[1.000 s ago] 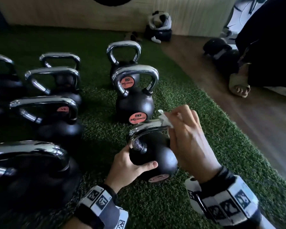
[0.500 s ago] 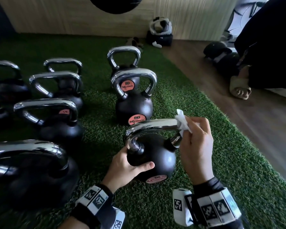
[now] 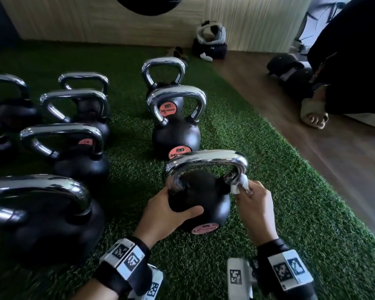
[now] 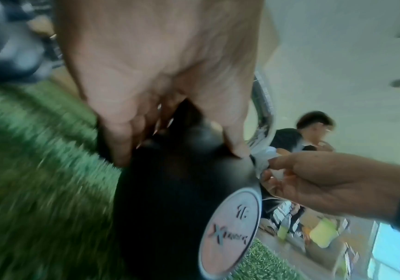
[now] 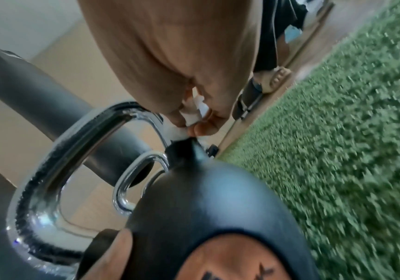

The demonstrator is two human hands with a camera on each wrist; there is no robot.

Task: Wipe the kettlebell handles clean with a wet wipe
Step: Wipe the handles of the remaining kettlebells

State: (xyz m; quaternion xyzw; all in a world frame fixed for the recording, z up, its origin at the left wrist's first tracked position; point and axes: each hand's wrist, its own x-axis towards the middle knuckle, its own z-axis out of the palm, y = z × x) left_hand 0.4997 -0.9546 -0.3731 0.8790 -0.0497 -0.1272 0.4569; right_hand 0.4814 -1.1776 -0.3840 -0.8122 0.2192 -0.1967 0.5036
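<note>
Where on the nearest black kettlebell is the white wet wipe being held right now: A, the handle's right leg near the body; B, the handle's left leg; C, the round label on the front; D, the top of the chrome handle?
A: the right hand pinches the white wet wipe against the chrome handle low on its right leg.

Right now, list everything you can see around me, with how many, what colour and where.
held kettlebell: one, black with chrome handle, on the turf in front
wet wipe: one, white, at the handle's right base
other kettlebells: at least eight, black with chrome handles, left and ahead
turf: green, underfoot
wood floor: brown, right
bag and headgear: dark and white, by the far wall
another person's sandalled foot: right
left hand: grips the bell's body
right hand: pinches the wipe
</note>
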